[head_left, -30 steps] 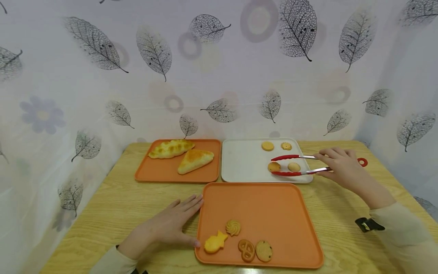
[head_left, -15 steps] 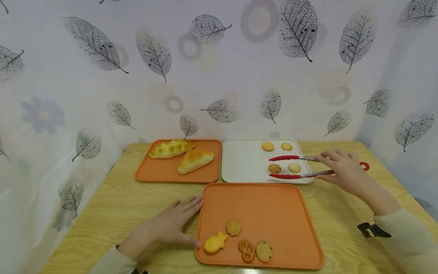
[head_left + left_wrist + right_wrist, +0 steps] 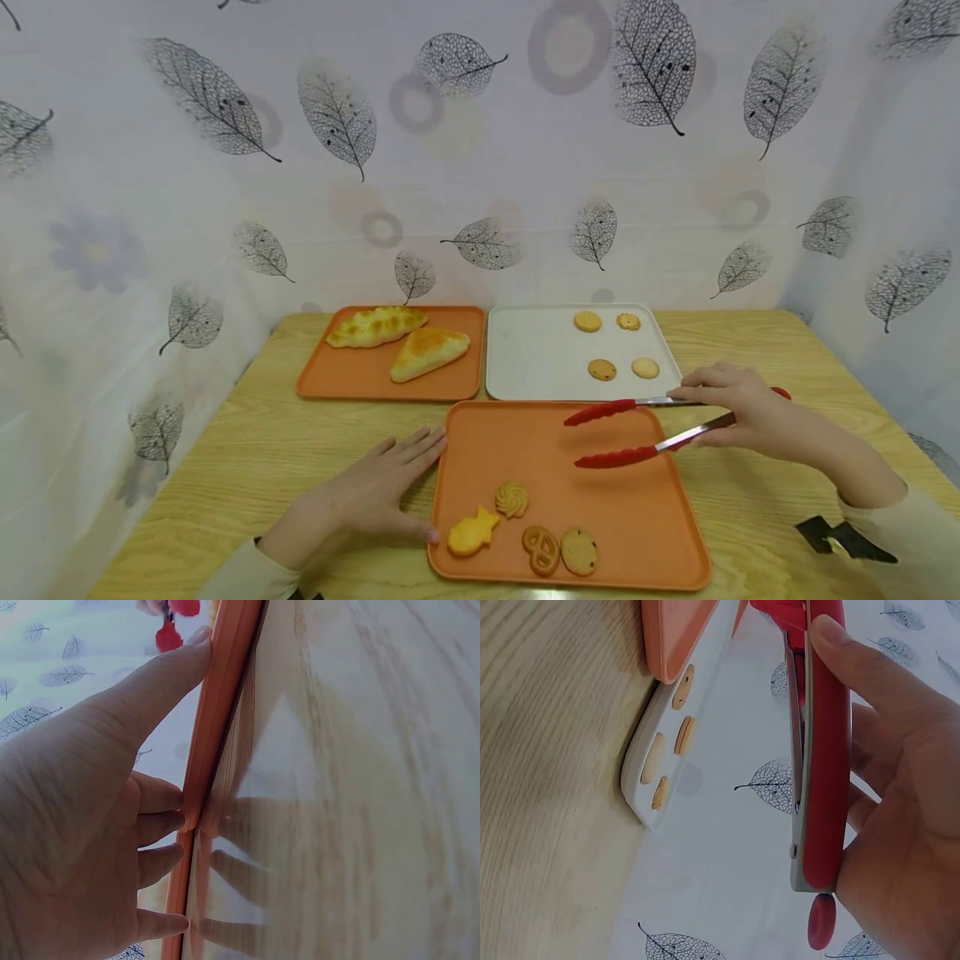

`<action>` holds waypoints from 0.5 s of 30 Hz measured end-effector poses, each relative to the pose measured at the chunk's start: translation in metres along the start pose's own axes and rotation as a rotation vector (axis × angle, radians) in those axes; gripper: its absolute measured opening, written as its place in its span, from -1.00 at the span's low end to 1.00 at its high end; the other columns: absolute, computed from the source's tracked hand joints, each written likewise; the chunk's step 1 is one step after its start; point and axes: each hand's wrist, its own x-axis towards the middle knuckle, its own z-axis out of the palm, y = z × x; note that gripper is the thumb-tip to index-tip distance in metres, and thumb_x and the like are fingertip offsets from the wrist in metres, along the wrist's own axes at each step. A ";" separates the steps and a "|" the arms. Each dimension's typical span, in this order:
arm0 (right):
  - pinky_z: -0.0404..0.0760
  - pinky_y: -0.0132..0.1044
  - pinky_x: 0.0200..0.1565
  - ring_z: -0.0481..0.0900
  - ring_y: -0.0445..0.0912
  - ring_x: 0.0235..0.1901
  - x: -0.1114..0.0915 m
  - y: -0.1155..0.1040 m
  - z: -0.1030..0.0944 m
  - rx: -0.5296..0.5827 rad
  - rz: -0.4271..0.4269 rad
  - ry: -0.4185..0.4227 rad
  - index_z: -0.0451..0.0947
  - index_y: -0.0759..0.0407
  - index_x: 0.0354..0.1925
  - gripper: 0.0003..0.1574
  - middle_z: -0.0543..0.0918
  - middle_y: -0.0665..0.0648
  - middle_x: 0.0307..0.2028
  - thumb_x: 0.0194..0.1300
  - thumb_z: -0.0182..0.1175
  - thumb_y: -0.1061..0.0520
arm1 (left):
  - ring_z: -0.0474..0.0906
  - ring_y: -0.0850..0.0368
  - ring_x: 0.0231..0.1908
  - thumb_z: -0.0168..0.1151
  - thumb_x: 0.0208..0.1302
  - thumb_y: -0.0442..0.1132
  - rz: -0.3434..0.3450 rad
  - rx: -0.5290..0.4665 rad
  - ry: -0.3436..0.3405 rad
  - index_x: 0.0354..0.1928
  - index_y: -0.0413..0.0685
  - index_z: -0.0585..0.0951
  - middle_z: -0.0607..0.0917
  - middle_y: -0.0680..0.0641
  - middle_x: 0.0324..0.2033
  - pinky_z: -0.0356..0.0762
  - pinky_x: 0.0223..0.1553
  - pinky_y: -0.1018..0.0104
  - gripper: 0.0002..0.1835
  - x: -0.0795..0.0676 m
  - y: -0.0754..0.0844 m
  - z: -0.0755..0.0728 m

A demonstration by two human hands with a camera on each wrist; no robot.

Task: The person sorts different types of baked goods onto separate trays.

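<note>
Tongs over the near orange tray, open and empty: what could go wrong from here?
1. The tongs are spread wide in the right hand, while the cookies are small and close together: the pretzel cookie sits against the round speckled cookie, so a tip may nudge the neighbour.
2. The left hand only rests on the rim of the near orange tray; a hard push by the tongs might slide the tray.
</note>
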 end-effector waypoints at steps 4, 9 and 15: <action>0.29 -0.48 -0.20 0.33 -0.35 -0.15 -0.002 -0.013 -0.001 0.082 -0.005 -0.074 0.67 0.03 -0.01 -0.25 0.58 -0.11 -0.11 -0.31 0.60 0.04 | -0.19 0.02 0.56 0.14 0.04 0.52 0.001 -0.006 -0.004 0.56 0.12 -0.07 -0.09 0.08 0.56 -0.05 0.44 -0.29 0.18 0.000 0.000 0.000; 0.34 -0.41 -0.22 0.32 -0.33 -0.11 -0.003 -0.027 -0.001 0.121 0.020 -0.141 0.65 -0.06 -0.01 -0.32 0.58 -0.13 -0.09 -0.20 0.57 -0.06 | -0.19 0.01 0.55 0.16 0.05 0.50 0.001 -0.008 -0.003 0.56 0.10 -0.06 -0.08 0.07 0.56 -0.05 0.44 -0.29 0.17 0.000 0.001 -0.001; 0.38 -0.43 -0.29 0.31 -0.33 -0.13 -0.006 -0.040 -0.003 0.169 0.058 -0.229 0.65 -0.14 -0.04 -0.46 0.55 -0.15 -0.10 -0.03 0.48 -0.17 | -0.18 0.01 0.55 0.14 0.04 0.52 0.003 0.015 -0.002 0.56 0.10 -0.07 -0.08 0.07 0.56 -0.04 0.44 -0.28 0.18 -0.001 0.003 -0.001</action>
